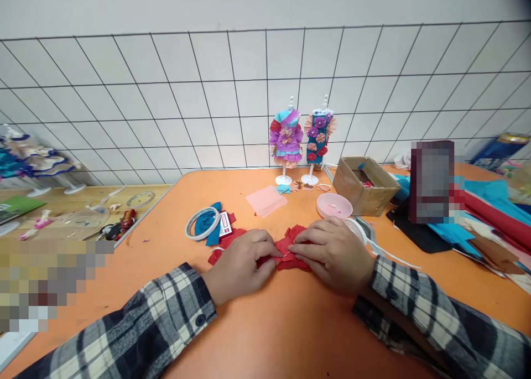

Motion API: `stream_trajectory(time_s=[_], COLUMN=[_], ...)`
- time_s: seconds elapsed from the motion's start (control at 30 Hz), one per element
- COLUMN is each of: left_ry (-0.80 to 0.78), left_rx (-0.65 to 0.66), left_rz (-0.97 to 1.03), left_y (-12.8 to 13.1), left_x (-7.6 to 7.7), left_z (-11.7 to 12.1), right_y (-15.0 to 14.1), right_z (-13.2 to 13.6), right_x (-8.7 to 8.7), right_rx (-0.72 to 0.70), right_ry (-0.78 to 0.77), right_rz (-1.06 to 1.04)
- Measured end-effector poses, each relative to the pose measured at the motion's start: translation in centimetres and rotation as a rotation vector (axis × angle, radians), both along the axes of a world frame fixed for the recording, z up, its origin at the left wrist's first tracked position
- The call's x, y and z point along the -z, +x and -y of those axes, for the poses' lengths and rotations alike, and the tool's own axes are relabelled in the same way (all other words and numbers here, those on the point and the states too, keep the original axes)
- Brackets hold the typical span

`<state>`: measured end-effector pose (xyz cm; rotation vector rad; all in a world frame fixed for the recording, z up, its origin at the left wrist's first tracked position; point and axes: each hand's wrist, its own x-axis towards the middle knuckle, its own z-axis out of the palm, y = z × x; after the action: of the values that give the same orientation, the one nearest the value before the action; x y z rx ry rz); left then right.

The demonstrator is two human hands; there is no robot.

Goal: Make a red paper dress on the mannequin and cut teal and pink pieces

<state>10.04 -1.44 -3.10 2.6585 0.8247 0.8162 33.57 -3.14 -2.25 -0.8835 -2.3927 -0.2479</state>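
Observation:
My left hand [243, 263] and my right hand [332, 254] meet over a crumpled piece of red crepe paper [292, 240] on the orange table [290, 323]. The fingertips of both hands are pinched on the paper's folds, close together. Both sleeves are plaid. More red paper [215, 254] pokes out to the left of my left hand.
A tape roll [202, 223] with blue scraps lies left of the paper. A pink sheet [266, 200], a pink dish [334, 205], a cardboard box [365, 185] and two small dressed mannequins [286, 138] [318, 135] stand behind. Coloured paper lies at the right.

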Motion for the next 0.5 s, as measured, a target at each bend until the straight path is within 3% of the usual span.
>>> stream_trajectory(time_s=[0.23,0.5], left_ry=[-0.020,-0.046], left_rx=[-0.004,-0.011], left_rz=[0.011,0.012], left_y=[0.0,0.1], left_x=[0.2,0.0], left_z=[0.0,0.0], right_y=[-0.5,-2.2], right_z=[0.9,1.4], right_x=[0.0,-0.1], right_rx=[0.058,0.192], right_ry=[-0.068,-0.110], right_rz=[-0.162,-0.123])
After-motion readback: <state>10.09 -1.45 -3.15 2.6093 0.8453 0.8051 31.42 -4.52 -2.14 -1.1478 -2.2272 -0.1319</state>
